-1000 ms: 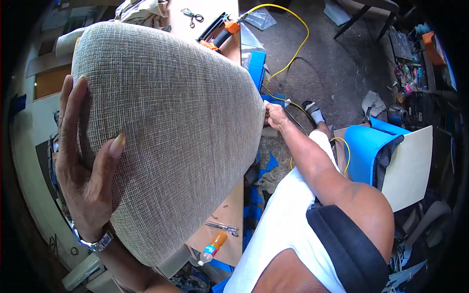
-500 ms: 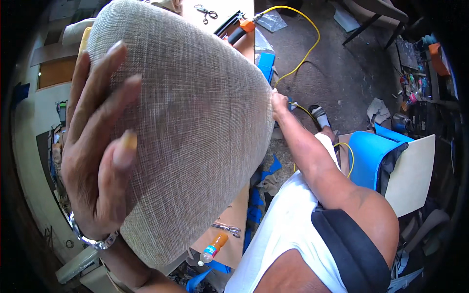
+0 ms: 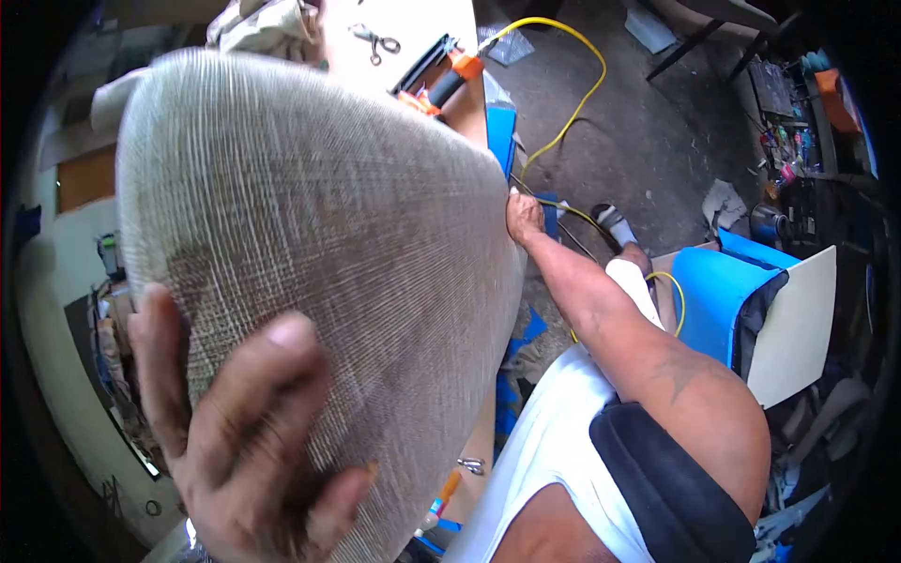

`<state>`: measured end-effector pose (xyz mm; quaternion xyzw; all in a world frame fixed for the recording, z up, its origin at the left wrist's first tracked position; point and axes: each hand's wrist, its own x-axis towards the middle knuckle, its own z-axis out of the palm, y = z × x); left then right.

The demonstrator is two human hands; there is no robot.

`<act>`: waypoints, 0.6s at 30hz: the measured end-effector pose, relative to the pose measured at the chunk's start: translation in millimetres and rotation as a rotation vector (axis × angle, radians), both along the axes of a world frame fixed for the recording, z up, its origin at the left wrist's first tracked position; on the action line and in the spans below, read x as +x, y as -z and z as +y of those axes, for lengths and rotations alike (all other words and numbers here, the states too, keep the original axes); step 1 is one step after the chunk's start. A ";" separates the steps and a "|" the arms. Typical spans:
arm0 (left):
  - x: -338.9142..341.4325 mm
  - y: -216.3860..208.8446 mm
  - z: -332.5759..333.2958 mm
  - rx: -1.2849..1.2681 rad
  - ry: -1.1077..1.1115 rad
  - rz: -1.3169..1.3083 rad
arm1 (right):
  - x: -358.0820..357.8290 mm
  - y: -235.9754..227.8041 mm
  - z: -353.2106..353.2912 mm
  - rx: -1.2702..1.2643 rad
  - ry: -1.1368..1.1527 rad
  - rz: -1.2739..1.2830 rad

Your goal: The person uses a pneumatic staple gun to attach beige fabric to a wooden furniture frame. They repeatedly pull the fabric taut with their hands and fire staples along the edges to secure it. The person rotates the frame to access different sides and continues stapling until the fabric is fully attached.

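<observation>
A large cushion-like piece covered in grey-beige woven fabric [image 3: 375, 253] stands tilted up in front of me, over the worktable. At its right edge my right hand [image 3: 526, 216] is closed, fingers gripping the border. My left hand [image 3: 263, 450] is close to the camera at the lower left, slightly smeared by motion. Its fingers are apart, over the fabric face, with nothing in them. I cannot tell whether they touch the cloth. The underside of the piece is hidden.
An orange-and-black staple gun [image 3: 446, 84] with a yellow hose [image 3: 601, 75] and black scissors [image 3: 375, 42] lie on the table [image 3: 404, 14]. Other scissors [image 3: 472, 465] and an orange drink bottle [image 3: 446, 497] are by the near edge. A blue-covered piece [image 3: 709, 291] stands right.
The fabric-covered piece has tilted and its upper edge has dropped lower and left, uncovering more of the table. My left hand has moved down and right; my right hand still grips the edge.
</observation>
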<state>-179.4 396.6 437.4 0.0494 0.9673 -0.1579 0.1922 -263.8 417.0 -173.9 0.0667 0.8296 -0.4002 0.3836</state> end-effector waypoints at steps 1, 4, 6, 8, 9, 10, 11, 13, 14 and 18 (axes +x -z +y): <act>8.1 6.1 -3.9 0.017 -0.049 0.072 | 6.9 -7.9 -2.6 -0.012 -0.006 -0.026; -17.0 19.8 -42.9 0.157 -0.010 0.220 | -18.1 4.4 -1.8 -0.030 0.074 -0.095; -14.4 -3.3 -36.9 0.040 -0.093 0.173 | 0.2 9.3 -17.3 -0.091 0.048 -0.192; -66.6 5.5 -62.6 0.136 -0.116 0.216 | -41.7 34.2 -29.3 -0.274 0.263 -0.294; -86.9 10.2 -68.9 0.155 -0.150 0.230 | -52.1 18.3 -34.8 -0.347 0.248 -0.364; -101.2 14.5 -81.4 0.135 -0.136 0.175 | -71.0 -24.4 -40.4 -0.410 0.231 -0.429; -118.8 14.5 -84.2 0.108 -0.110 0.113 | -84.8 -49.7 -42.0 -0.480 0.225 -0.498; -144.7 14.3 -81.6 0.089 -0.073 0.062 | -105.0 -23.8 -57.8 -0.185 -0.080 -0.186; -138.5 14.7 -71.9 0.091 -0.112 0.068 | -96.3 -24.7 -58.8 -0.141 -0.161 -0.146; -125.8 19.6 -76.4 0.208 -0.117 0.160 | -90.3 -21.0 -44.2 -0.037 -0.137 -0.051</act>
